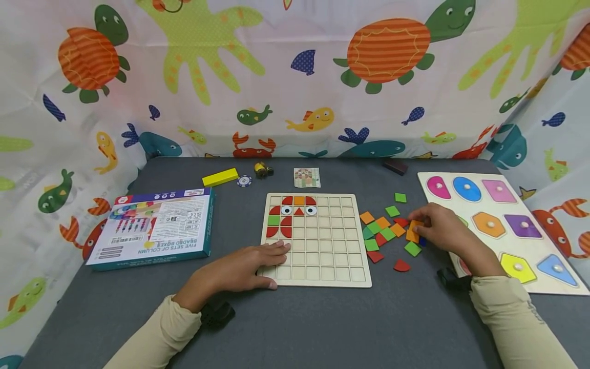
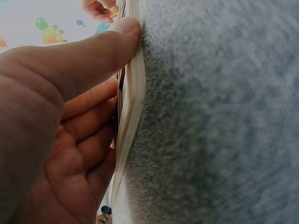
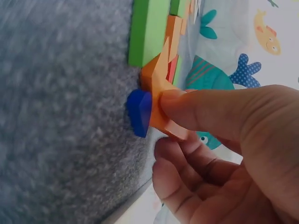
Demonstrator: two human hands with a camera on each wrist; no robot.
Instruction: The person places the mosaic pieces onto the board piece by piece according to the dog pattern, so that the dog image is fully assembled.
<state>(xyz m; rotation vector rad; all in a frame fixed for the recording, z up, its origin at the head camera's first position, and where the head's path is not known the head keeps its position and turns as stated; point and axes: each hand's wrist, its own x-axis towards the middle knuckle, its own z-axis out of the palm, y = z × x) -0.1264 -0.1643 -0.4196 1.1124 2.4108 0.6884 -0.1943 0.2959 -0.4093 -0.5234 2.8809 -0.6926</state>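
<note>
My left hand (image 1: 241, 267) rests on the lower left corner of a wooden grid board (image 1: 322, 261), fingers stretched over its cells and thumb at the front edge. Red, orange and green pieces and two eye tiles (image 1: 311, 210) fill several upper left cells. To the right of the board, my right hand (image 1: 449, 233) pinches an orange square tile (image 3: 163, 100) between thumb and fingers. Beneath it, a blue piece (image 3: 139, 113) touches the orange pieces. Around that hand lie loose green tiles (image 1: 412, 249), orange tiles (image 1: 366, 217) and red pieces (image 1: 402, 265).
A shape puzzle board (image 1: 544, 246) with knobbed pieces lies at the right, partly under my right forearm. On the left is a teal box (image 1: 152, 225). A yellow block (image 1: 220, 177), a poker chip (image 1: 244, 181), a small picture card (image 1: 307, 178) and a dark block (image 1: 395, 166) line the back.
</note>
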